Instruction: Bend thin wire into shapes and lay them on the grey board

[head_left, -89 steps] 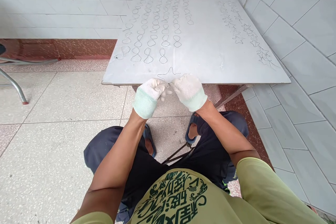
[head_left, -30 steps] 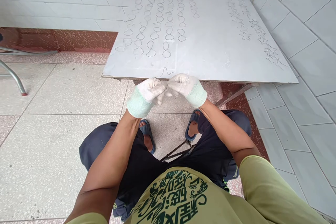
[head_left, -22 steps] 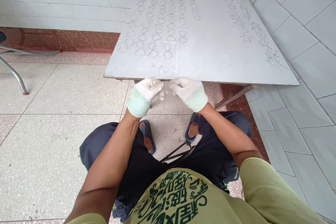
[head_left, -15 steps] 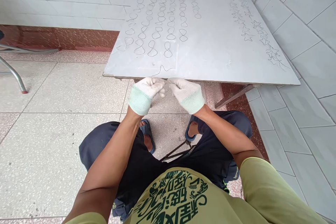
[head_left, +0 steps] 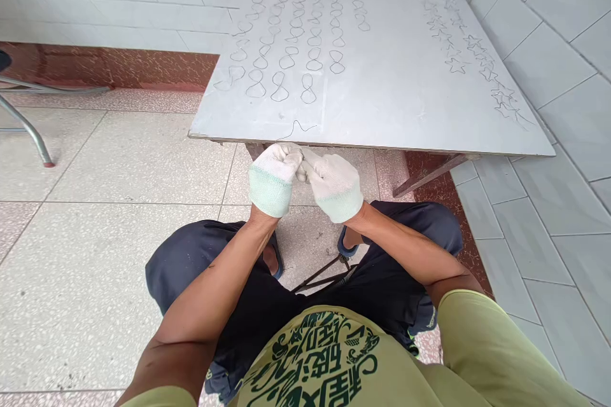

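Observation:
Both my hands wear white gloves with pale green cuffs and meet just in front of the near edge of the white board (head_left: pixel 382 121). My left hand (head_left: pixel 274 168) is closed, its fingers pinched around a thin dark wire (head_left: pixel 296 124). Above the gloves the wire shows a pointed bend, with one side running down towards the left glove. My right hand (head_left: pixel 334 181) is also closed, its fingertips pressed against those of the left where the wire seems to pass. The gloves hide the part of the wire between the fingers.
Rows of wire figure-eights (head_left: pixel 308 89) lie on the board's left half. Wire stars (head_left: pixel 456 65) line its right side. Tiled walls (head_left: pixel 563 108) stand behind and to the right. A metal chair leg (head_left: pixel 33 133) is at far left.
My hands have come closer together, the left shifting right and the right tilting inward and down, so their fingertips now overlap. The view has shifted slightly.

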`<state>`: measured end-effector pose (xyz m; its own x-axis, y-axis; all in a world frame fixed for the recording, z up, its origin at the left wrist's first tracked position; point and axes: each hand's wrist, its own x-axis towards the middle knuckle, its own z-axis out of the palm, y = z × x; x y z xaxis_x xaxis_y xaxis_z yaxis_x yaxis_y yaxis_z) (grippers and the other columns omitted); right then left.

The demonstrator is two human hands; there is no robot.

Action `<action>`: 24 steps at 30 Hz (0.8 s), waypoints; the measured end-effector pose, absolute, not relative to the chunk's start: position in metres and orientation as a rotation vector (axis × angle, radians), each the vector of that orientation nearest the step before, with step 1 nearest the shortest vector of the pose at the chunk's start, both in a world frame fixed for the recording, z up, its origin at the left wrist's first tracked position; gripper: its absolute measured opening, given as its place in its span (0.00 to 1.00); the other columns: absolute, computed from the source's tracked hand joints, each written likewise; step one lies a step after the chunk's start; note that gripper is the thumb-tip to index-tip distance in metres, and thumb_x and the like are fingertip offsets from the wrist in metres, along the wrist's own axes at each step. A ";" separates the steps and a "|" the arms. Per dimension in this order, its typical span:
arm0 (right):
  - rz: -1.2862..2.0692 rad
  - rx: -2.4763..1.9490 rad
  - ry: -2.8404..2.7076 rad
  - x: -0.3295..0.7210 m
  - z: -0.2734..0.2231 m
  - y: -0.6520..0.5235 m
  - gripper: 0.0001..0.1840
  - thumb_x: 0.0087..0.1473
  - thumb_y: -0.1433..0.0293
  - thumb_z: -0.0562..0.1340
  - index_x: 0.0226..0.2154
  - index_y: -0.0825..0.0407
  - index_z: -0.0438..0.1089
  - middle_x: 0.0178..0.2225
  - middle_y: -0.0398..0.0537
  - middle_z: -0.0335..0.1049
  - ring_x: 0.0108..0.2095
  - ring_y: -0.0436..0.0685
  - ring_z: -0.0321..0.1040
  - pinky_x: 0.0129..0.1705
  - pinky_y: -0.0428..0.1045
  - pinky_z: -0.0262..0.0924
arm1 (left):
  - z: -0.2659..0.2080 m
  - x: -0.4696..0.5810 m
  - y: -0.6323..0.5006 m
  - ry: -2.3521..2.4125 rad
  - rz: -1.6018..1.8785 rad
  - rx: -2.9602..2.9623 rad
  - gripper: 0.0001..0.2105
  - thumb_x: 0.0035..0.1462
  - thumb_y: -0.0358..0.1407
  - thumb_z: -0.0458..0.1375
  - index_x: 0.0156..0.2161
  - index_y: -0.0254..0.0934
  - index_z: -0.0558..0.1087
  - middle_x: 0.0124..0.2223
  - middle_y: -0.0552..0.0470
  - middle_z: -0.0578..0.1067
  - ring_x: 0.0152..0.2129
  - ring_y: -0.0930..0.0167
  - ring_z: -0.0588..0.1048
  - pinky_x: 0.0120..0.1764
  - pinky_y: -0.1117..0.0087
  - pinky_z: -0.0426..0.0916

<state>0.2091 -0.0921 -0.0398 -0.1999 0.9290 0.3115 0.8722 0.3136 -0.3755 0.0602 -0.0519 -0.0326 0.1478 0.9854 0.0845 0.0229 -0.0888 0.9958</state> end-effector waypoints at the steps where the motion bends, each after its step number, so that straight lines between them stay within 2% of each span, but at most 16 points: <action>1: 0.209 -1.589 -2.047 0.210 -0.039 -0.092 0.26 0.85 0.65 0.51 0.61 0.52 0.85 0.41 0.52 0.86 0.43 0.64 0.79 0.48 0.56 0.63 | -0.031 0.060 -0.053 1.069 1.152 1.361 0.23 0.66 0.51 0.68 0.25 0.44 0.69 0.22 0.53 0.73 0.16 0.72 0.64 0.21 0.68 0.61; 5: 0.599 -1.563 -1.641 0.213 -0.037 -0.088 0.25 0.84 0.58 0.55 0.44 0.44 0.87 0.35 0.41 0.84 0.38 0.58 0.79 0.46 0.51 0.66 | -0.026 0.057 -0.048 0.958 1.076 1.419 0.28 0.67 0.55 0.68 0.20 0.44 0.69 0.18 0.54 0.65 0.16 0.71 0.63 0.21 0.67 0.60; 8: 0.693 -1.529 -1.493 0.212 -0.038 -0.088 0.23 0.81 0.56 0.60 0.40 0.45 0.86 0.34 0.39 0.84 0.37 0.56 0.78 0.45 0.50 0.67 | -0.028 0.054 -0.041 0.829 0.997 1.434 0.32 0.65 0.60 0.69 0.18 0.43 0.71 0.17 0.53 0.66 0.14 0.72 0.62 0.20 0.66 0.57; 11: 0.674 -1.500 -1.544 0.213 -0.038 -0.088 0.24 0.82 0.57 0.60 0.35 0.46 0.83 0.31 0.39 0.80 0.35 0.55 0.77 0.45 0.50 0.66 | -0.032 0.054 -0.036 0.711 0.976 1.430 0.33 0.63 0.63 0.70 0.17 0.42 0.74 0.16 0.51 0.66 0.14 0.72 0.61 0.20 0.65 0.56; 13: 0.652 -1.493 -1.633 0.215 -0.037 -0.087 0.25 0.84 0.60 0.57 0.37 0.47 0.83 0.32 0.40 0.81 0.36 0.55 0.76 0.44 0.50 0.64 | -0.035 0.056 -0.034 0.654 0.990 1.410 0.34 0.61 0.64 0.72 0.15 0.42 0.74 0.15 0.51 0.65 0.16 0.71 0.62 0.22 0.65 0.59; 15: 0.593 -1.517 -1.758 0.217 -0.034 -0.085 0.24 0.85 0.63 0.55 0.41 0.47 0.85 0.34 0.42 0.82 0.36 0.55 0.75 0.45 0.50 0.62 | -0.037 0.058 -0.034 0.636 1.001 1.357 0.34 0.59 0.65 0.74 0.15 0.43 0.73 0.16 0.51 0.64 0.18 0.69 0.67 0.26 0.64 0.66; 17: 0.452 -1.573 -1.908 0.220 -0.030 -0.082 0.23 0.85 0.67 0.55 0.45 0.49 0.85 0.37 0.45 0.84 0.38 0.56 0.76 0.45 0.52 0.60 | -0.038 0.059 -0.034 0.661 0.994 1.310 0.33 0.57 0.64 0.75 0.15 0.44 0.73 0.16 0.52 0.64 0.21 0.66 0.73 0.33 0.62 0.75; 19: 0.241 -1.627 -2.045 0.223 -0.028 -0.080 0.21 0.84 0.68 0.56 0.50 0.51 0.86 0.41 0.50 0.86 0.41 0.59 0.77 0.46 0.54 0.57 | -0.038 0.060 -0.035 0.704 0.992 1.292 0.33 0.57 0.64 0.75 0.16 0.44 0.72 0.17 0.52 0.64 0.24 0.63 0.77 0.38 0.59 0.79; 21: 0.053 -1.660 -2.170 0.226 -0.025 -0.080 0.20 0.83 0.70 0.56 0.54 0.53 0.85 0.43 0.54 0.87 0.43 0.62 0.78 0.47 0.56 0.56 | -0.037 0.059 -0.036 0.742 1.001 1.298 0.32 0.60 0.63 0.74 0.16 0.44 0.72 0.17 0.52 0.65 0.25 0.62 0.78 0.38 0.60 0.78; 24: -0.057 -1.694 -2.278 0.227 -0.024 -0.082 0.22 0.82 0.72 0.54 0.53 0.55 0.85 0.40 0.55 0.86 0.41 0.63 0.77 0.45 0.57 0.54 | -0.034 0.058 -0.037 0.744 0.965 1.351 0.32 0.62 0.63 0.72 0.17 0.43 0.74 0.18 0.49 0.68 0.24 0.64 0.76 0.29 0.64 0.69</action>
<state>0.2274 -0.0817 -0.0238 -0.2586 0.9298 0.2621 0.9416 0.3031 -0.1464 0.0578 -0.0373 -0.0345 0.4408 0.8926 0.0945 -0.1362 -0.0375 0.9900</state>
